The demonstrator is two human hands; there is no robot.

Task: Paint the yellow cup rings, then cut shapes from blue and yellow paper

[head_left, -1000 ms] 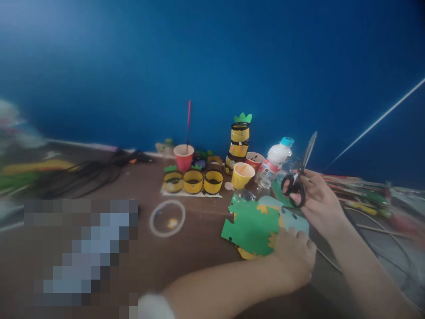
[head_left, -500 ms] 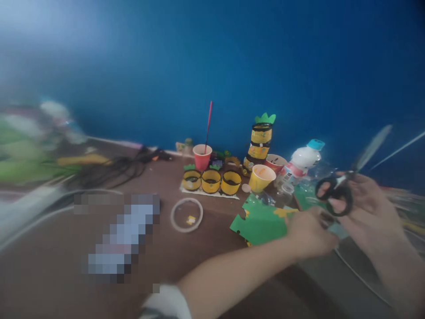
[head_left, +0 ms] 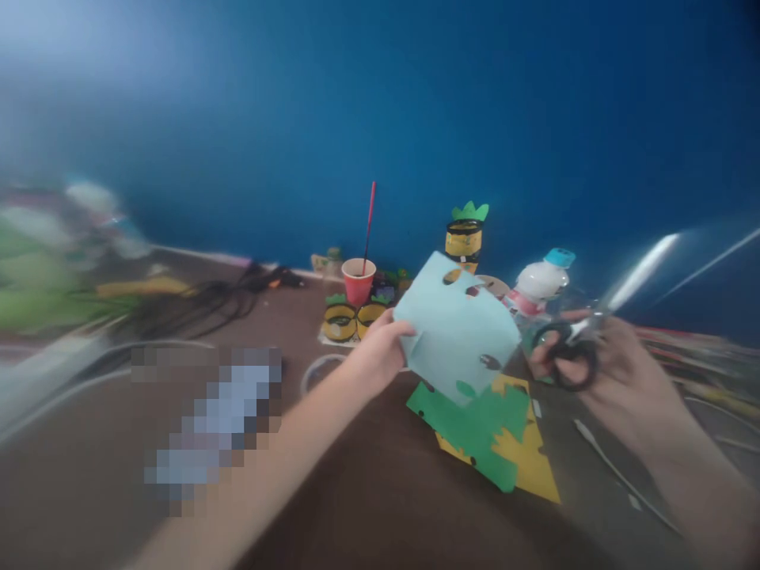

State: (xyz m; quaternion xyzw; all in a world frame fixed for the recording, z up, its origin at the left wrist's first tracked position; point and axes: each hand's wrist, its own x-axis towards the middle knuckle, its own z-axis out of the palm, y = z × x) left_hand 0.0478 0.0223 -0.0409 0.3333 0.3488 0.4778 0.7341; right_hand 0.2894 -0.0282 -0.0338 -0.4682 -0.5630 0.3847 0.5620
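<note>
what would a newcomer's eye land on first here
Probably the pale blue paper with holes, held up by the left hand near the middle of the view. Next, the black-handled scissors in the right hand, blades angled up against the blue wall. Below, green paper lies over yellow paper.

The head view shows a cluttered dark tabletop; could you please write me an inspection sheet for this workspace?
Surface: dark brown tabletop.
Things in hand: pale blue sheet with cut-outs; black-handled scissors, blades blurred.
Hands: left hand grips the sheet's left edge; right hand holds the scissors, blades pointing up and away.
Clutter: green sheet overlapping a yellow sheet; red cup with a stick; blue-capped bottle.
Cables: dark tangle at left; white cable at right.
Surroundings: blue wall behind.
</note>
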